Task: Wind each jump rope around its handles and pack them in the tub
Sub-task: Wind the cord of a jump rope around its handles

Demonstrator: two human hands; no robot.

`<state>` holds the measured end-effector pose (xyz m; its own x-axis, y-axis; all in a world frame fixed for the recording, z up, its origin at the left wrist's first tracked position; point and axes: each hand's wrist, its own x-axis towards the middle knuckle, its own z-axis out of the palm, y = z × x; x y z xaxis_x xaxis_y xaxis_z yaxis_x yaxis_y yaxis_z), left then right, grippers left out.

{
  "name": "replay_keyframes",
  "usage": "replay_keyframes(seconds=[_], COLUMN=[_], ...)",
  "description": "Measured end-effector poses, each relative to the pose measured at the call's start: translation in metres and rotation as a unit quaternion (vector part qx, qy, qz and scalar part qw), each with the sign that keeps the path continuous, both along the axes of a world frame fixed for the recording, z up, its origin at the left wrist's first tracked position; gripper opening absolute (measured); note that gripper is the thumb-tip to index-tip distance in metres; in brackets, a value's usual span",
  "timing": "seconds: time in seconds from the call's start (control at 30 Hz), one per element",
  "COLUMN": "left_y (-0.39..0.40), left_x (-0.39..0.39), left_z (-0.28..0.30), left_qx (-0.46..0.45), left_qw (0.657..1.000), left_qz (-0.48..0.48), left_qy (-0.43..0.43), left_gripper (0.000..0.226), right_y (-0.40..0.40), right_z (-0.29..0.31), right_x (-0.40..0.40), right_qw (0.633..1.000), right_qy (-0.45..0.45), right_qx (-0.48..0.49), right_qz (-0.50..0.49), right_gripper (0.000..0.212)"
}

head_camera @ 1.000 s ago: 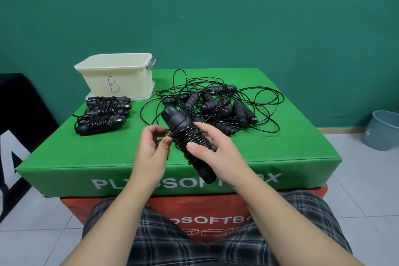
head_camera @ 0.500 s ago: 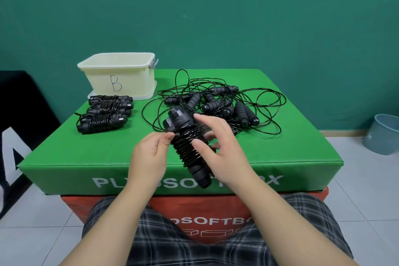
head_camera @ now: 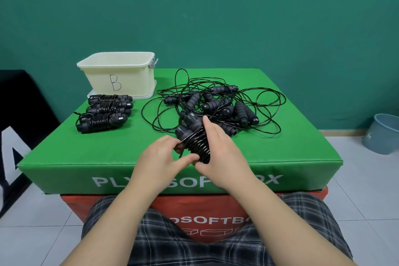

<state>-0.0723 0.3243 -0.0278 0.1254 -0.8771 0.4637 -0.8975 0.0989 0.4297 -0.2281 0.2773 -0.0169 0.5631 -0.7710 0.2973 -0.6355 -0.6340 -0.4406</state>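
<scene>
Three wound jump ropes are laid at the green foam box's far-left corner beside tub B, none seen packed; a fourth wound rope is gripped by left hand and right hand near the front edge, the tangled pile left unwound.

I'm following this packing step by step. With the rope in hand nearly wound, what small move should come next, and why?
Probably tuck the loose cord end under the coils. The right hand grips the wound rope while the left hand pinches a short free length of cord beside it. Then it can join the three finished bundles near the tub.
</scene>
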Motion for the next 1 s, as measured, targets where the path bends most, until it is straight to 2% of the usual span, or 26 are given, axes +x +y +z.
replay_keyframes(seconds=[0.07, 0.1, 0.2, 0.3, 0.47, 0.53, 0.7, 0.9, 1.0], left_y=[0.000, 0.000, -0.001, -0.001, 0.000, 0.000, -0.001, -0.007, -0.008], left_x=[0.000, 0.001, 0.003, 0.005, -0.001, -0.005, -0.021, -0.021, -0.020], left_z=[-0.004, -0.006, -0.011, -0.013, -0.011, -0.011, -0.007, -0.002, 0.000], left_qx=[-0.003, -0.003, -0.010, -0.021, -0.047, -0.051, -0.035, -0.029, -0.037], left_qw=[0.999, 0.998, 0.995, 0.994, 0.976, 0.968, 0.920, 0.883, 0.873], left_qz=[-0.043, -0.061, -0.093, -0.108, -0.157, -0.144, -0.112, -0.119, -0.133], left_qy=[-0.023, -0.033, -0.037, -0.009, 0.145, 0.201, 0.373, 0.454, 0.467], left_gripper=[0.023, 0.022, 0.041, 0.042, 0.019, 0.016, 0.028, 0.024, 0.021], right_y=[-0.002, -0.002, -0.003, -0.004, -0.007, -0.006, -0.006, -0.012, -0.013], right_z=[-0.001, -0.002, -0.004, -0.003, 0.004, 0.004, -0.002, -0.002, -0.002], right_x=[-0.002, -0.002, -0.004, -0.005, -0.010, -0.011, -0.002, -0.007, -0.009], right_qw=[1.000, 1.000, 0.999, 0.998, 0.981, 0.967, 0.919, 0.890, 0.882], right_qy=[-0.010, -0.013, -0.017, -0.047, -0.160, -0.208, -0.314, -0.361, -0.369], right_qx=[0.001, 0.007, 0.007, -0.009, 0.095, 0.137, 0.234, 0.277, 0.293], right_qz=[-0.015, -0.021, -0.028, -0.044, -0.056, -0.059, -0.054, -0.032, -0.016], right_gripper=[0.095, 0.094, 0.094, 0.094, 0.089, 0.082, 0.081, 0.048, 0.044])
